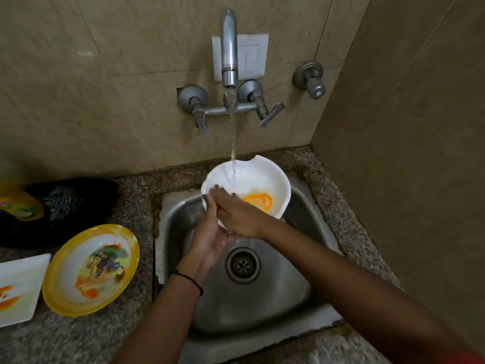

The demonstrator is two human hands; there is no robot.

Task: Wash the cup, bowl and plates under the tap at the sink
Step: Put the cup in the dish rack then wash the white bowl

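I reckon I'm early on: my left hand (210, 237) grips the bowl (262, 177) under the running tap (228, 48), my right hand (237, 216) presses straight fingers inside beside an orange smear, and left of both, a yellow plate (91, 269) and white plate (18, 287) wait dirty on the desk (136, 198).

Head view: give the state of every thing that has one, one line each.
White bowl: held tilted above the sink, orange residue inside.
Tap: running, stream lands in the bowl.
Left hand: grips the bowl's near rim.
Right hand: fingers flat inside the bowl.
Yellow plate: on the counter, smeared, unwashed.
Square white plate: on the counter, smeared.
Sink: drain uncovered.
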